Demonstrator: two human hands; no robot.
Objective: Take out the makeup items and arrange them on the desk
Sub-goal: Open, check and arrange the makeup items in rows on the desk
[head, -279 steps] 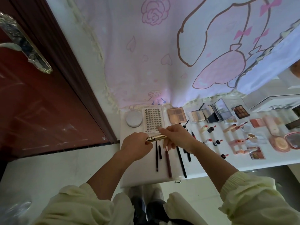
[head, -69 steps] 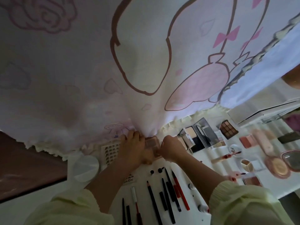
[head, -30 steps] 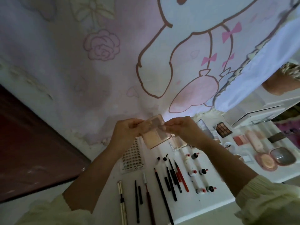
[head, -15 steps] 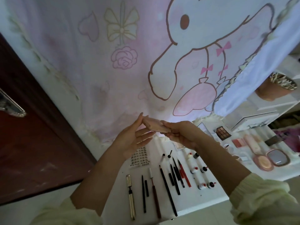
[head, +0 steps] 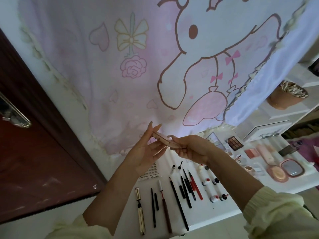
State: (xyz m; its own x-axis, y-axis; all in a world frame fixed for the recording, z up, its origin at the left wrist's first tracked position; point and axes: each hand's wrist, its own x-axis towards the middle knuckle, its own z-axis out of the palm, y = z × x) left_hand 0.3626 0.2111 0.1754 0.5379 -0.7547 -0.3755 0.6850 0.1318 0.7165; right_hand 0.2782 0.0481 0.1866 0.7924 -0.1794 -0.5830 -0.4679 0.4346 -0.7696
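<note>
I am holding a flat pink palette (head: pixel 164 140) up in the air above the desk (head: pixel 217 213), edge-on to my eyes, so I cannot tell what its face looks like. My right hand (head: pixel 191 148) is gripping one end of it, fingers curled round the edge. My left hand (head: pixel 146 150) is staying wide, its fingers nearly straight and pointing up, and the palette's other end is resting against them. Below my wrists the desk is carrying a row of slim things lying side by side: a gold tube (head: pixel 139 211) nearest the left edge, then a thin black pencil (head: pixel 152 207), a dark red pencil (head: pixel 166 213), a long black pencil (head: pixel 179 204) and a red pen (head: pixel 196 188). Small bottles (head: pixel 214 198) are sitting just beside the red pen, and a lash tray (head: pixel 150 172) is showing partly under my left wrist. Farther right, a brown eyeshadow palette (head: pixel 235 143), a pink tube (head: pixel 265 154) and an open round compact (head: pixel 291 168) with its mirror up are lying well apart from the pencils. A cartoon curtain (head: pixel 189 49) is hanging behind the desk, and a dark door (head: pixel 34 161) is standing to the left.
</note>
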